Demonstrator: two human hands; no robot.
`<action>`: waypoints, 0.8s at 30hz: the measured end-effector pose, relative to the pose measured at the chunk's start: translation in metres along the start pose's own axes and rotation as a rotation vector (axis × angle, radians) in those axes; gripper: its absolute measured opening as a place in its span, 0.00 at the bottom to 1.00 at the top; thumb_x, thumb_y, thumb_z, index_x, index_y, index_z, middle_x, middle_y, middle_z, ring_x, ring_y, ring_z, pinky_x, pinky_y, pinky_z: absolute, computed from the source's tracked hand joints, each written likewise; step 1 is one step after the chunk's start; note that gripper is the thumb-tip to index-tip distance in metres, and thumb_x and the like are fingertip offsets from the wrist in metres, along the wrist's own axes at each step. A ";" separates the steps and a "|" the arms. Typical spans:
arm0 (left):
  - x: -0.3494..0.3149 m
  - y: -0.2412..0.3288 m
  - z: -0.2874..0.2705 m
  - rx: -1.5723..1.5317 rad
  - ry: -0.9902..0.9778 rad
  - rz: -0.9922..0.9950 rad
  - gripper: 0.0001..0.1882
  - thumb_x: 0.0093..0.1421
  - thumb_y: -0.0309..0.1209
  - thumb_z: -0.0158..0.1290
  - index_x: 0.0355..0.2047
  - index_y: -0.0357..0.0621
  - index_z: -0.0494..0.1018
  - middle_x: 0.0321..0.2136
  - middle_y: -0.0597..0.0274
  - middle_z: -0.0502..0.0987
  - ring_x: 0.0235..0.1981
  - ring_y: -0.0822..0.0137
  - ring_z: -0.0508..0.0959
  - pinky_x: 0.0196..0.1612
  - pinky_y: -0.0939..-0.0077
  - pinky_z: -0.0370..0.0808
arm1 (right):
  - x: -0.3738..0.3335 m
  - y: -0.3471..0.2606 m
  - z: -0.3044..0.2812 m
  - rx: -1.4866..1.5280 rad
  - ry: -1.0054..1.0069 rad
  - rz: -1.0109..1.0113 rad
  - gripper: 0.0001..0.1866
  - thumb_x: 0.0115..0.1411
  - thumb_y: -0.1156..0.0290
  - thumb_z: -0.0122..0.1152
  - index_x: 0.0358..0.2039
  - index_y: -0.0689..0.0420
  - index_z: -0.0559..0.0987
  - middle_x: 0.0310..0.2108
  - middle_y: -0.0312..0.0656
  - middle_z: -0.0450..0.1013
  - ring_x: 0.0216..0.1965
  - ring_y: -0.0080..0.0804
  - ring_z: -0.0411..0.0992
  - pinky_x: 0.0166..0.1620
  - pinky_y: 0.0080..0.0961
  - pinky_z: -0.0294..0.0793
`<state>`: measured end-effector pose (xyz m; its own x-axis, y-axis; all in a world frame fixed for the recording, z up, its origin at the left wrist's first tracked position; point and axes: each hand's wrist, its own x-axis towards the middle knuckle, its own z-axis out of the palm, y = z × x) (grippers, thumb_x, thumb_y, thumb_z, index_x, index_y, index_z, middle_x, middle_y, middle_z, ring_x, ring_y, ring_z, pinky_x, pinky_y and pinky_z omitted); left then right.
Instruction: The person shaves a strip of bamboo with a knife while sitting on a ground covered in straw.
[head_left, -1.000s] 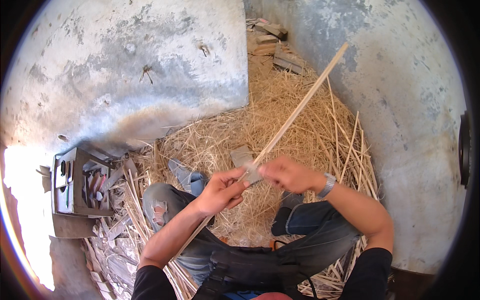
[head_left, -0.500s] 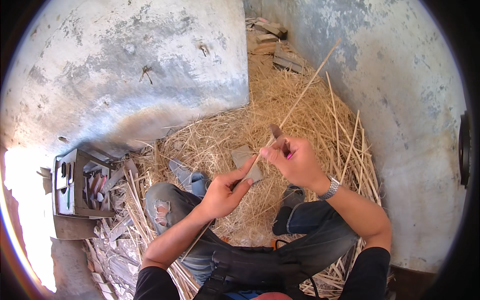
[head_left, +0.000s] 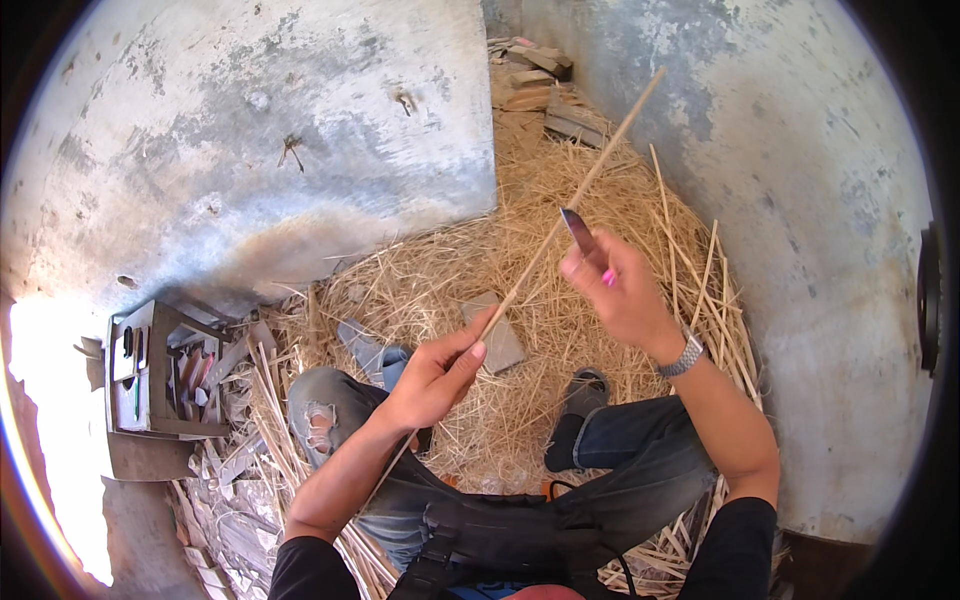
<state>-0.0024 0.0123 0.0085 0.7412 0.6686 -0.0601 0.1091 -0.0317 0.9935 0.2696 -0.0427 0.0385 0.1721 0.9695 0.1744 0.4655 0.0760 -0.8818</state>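
My left hand [head_left: 440,375] is closed around a long, thin wooden strip [head_left: 531,262], thumb pressed along its side. From there the strip slants up and away to the right, its far end in front of the right wall; its near part passes back under my left forearm. In my right hand [head_left: 625,295] is a knife [head_left: 578,230] with a dark blade pointing up and to the left. The blade's tip is close to the strip; whether they touch I cannot tell. Something small and pink shows between the fingers of that hand.
Pale shavings [head_left: 430,265] cover the floor around my legs. Long strips [head_left: 712,300] lie along the right wall, others by my left leg. A flat block [head_left: 503,350] lies between my feet. Left stands a small wooden cabinet [head_left: 150,370]; bricks or wood pieces [head_left: 540,75] are stacked far back.
My right hand, with the knife, has moved up and right, off the strip and away from my left hand. The strip has turned slightly in my left hand, showing a broader face.
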 end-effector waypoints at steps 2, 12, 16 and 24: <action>-0.003 0.002 0.001 -0.250 -0.185 -0.116 0.25 0.74 0.29 0.46 0.70 0.41 0.60 0.21 0.76 0.69 0.21 0.84 0.64 0.25 0.84 0.64 | 0.006 0.012 -0.016 0.094 0.235 0.001 0.19 0.73 0.58 0.52 0.28 0.58 0.75 0.16 0.30 0.63 0.19 0.16 0.59 0.24 0.20 0.58; -0.005 -0.002 0.010 -0.205 -0.197 -0.037 0.26 0.74 0.28 0.46 0.70 0.41 0.59 0.18 0.80 0.61 0.19 0.86 0.59 0.23 0.86 0.56 | 0.010 0.021 -0.023 -0.450 0.334 -0.175 0.24 0.75 0.57 0.45 0.26 0.60 0.74 0.10 0.41 0.60 0.10 0.33 0.59 0.18 0.34 0.58; -0.006 -0.005 0.003 -0.190 -0.155 -0.076 0.26 0.74 0.28 0.46 0.70 0.41 0.59 0.19 0.81 0.61 0.21 0.86 0.58 0.25 0.86 0.56 | 0.000 0.016 0.004 -0.380 0.176 -0.258 0.25 0.75 0.56 0.45 0.26 0.60 0.76 0.10 0.44 0.62 0.10 0.38 0.60 0.18 0.37 0.59; -0.004 -0.002 0.006 -0.132 -0.132 0.004 0.25 0.73 0.26 0.47 0.69 0.38 0.61 0.24 0.79 0.67 0.24 0.86 0.59 0.27 0.87 0.59 | 0.006 0.010 0.013 -0.320 0.225 -0.301 0.25 0.74 0.59 0.46 0.20 0.59 0.69 0.11 0.41 0.58 0.11 0.32 0.55 0.19 0.34 0.54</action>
<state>-0.0015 0.0048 0.0063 0.8230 0.5648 -0.0601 0.0251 0.0695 0.9973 0.2639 -0.0334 0.0254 0.1562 0.8384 0.5221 0.7609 0.2350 -0.6049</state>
